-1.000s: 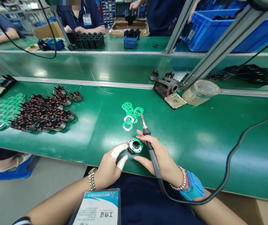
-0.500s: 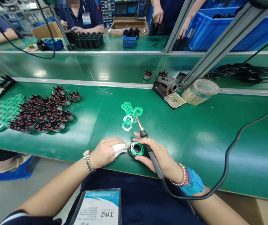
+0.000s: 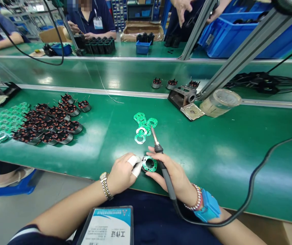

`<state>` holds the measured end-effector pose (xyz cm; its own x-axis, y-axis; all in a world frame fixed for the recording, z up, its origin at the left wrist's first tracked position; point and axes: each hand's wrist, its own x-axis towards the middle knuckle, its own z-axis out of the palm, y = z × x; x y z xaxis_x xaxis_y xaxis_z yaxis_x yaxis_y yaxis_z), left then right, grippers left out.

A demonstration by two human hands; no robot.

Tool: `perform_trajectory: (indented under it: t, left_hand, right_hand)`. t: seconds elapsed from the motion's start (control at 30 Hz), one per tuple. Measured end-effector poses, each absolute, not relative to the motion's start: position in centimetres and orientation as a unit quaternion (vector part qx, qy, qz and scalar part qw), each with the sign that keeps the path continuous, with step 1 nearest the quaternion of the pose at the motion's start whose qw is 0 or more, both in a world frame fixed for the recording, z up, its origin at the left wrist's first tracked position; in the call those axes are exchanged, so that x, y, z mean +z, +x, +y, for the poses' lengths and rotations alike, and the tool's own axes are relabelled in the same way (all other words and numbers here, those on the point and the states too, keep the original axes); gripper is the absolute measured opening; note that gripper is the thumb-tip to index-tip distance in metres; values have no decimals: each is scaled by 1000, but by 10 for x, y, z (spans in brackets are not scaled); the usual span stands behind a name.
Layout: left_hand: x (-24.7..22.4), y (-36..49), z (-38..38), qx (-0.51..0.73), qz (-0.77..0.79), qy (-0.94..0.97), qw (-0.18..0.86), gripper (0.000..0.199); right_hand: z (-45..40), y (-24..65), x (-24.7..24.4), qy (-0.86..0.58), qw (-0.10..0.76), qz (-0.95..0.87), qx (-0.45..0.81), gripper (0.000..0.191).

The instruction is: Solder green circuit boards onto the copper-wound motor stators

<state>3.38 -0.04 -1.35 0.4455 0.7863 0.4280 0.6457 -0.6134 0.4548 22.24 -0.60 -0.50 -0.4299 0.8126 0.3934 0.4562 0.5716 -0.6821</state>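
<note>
In the head view my right hand (image 3: 175, 173) has a soldering iron (image 3: 168, 180) lodged in its grip, the tip pointing forward. Its thumb and fingers also steady a motor stator topped by a green ring-shaped circuit board (image 3: 150, 164). My left hand (image 3: 124, 170), with white finger covers, is closed in a pinch at the stator's left edge; whatever lies between its fingertips is too small to make out. Just beyond the iron's tip lies a loose pile of green ring boards (image 3: 140, 118), with a white-faced ring (image 3: 140, 139) at its near end.
At left stand several copper-wound stators (image 3: 50, 124) beside a batch of green boards (image 3: 14, 114). A soldering iron stand (image 3: 183, 97) and a cloudy plastic jar (image 3: 219, 102) are at back right. The iron's cable (image 3: 251, 177) loops right. Co-workers sit across the bench by a blue crate (image 3: 235, 37).
My left hand has turned, and its covered fingers now pinch against the stator's edge. The right hand keeps the iron and stator nearly still. A co-worker's hand across the bench has lifted.
</note>
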Motion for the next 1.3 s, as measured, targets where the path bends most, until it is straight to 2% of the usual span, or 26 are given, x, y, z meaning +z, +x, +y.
perform_trajectory:
  t: [0.1,0.27,0.43,0.53,0.67,0.8,0.9,1.1,1.23,1.3]
  left_hand:
    - [-13,41,-15,349,470,791,177,14]
    - [-14,44,-27,355,469,775,232,21]
    - [-14,47,-18,333,519,745,254,52]
    - [-11,36,-1,297,536,753,239,56]
    - [-8,2,46,280,600,733,153,59]
    - [-8,-20,103,286,632,713,101,56]
    - [-5,-15,128,286,617,722,129,53]
    - [5,3,139,231,584,760,168,52]
    - [10,0,149,203,593,761,169,51]
    - [16,-2,158,194,591,765,168,57]
  right_hand:
    - [-9,220,-6,-407,375,-801,228,35]
    - [-10,215,-8,-418,381,-798,207,33]
    - [-6,204,-4,-420,375,-793,231,36]
    - [11,209,3,-411,366,-805,222,36]
    - [52,233,0,-448,354,-807,150,31]
    - [95,245,-17,-462,318,-822,101,38]
    - [117,237,-27,-451,315,-830,95,39]
    - [128,231,-34,-415,344,-838,88,23]
    - [121,246,-40,-406,315,-857,46,26]
    - [116,253,-39,-393,313,-864,37,26]
